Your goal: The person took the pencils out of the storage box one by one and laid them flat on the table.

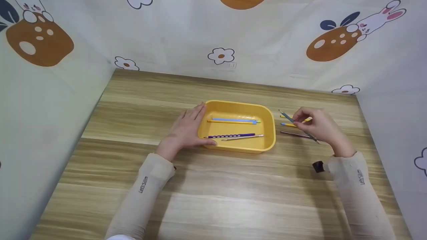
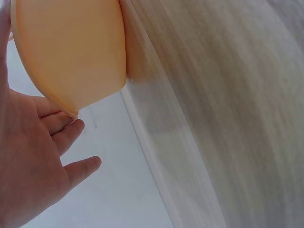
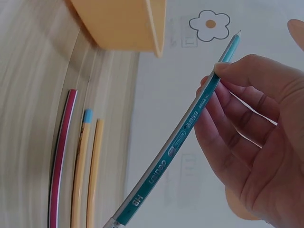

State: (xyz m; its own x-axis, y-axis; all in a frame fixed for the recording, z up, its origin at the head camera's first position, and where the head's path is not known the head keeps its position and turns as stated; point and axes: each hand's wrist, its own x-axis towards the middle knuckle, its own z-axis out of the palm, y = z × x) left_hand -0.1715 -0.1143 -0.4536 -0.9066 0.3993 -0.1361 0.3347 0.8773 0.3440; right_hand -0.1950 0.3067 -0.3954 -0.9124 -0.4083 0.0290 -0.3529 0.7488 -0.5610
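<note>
A green HB pencil (image 3: 173,142) is pinched between the thumb and fingers of my right hand (image 1: 318,125), tilted above the table to the right of a yellow box (image 1: 237,129). My left hand (image 1: 185,128) rests against the box's left end, fingers fairly straight along it and thumb at the near rim. Inside the box lie a blue pencil (image 1: 233,119), a yellow pencil (image 1: 227,121), a purple pencil (image 1: 230,135) and a silvery one (image 1: 242,137). Below my right hand are a dark red pencil (image 3: 61,156) and two yellow pencils (image 3: 81,166), one with a blue end.
All of this is on a wood-grain table (image 1: 217,200). Pale cloth (image 1: 173,36) printed with flowers, rabbits and orange fruit surrounds its back and sides. A small black piece (image 1: 318,166) shows beside the right cuff.
</note>
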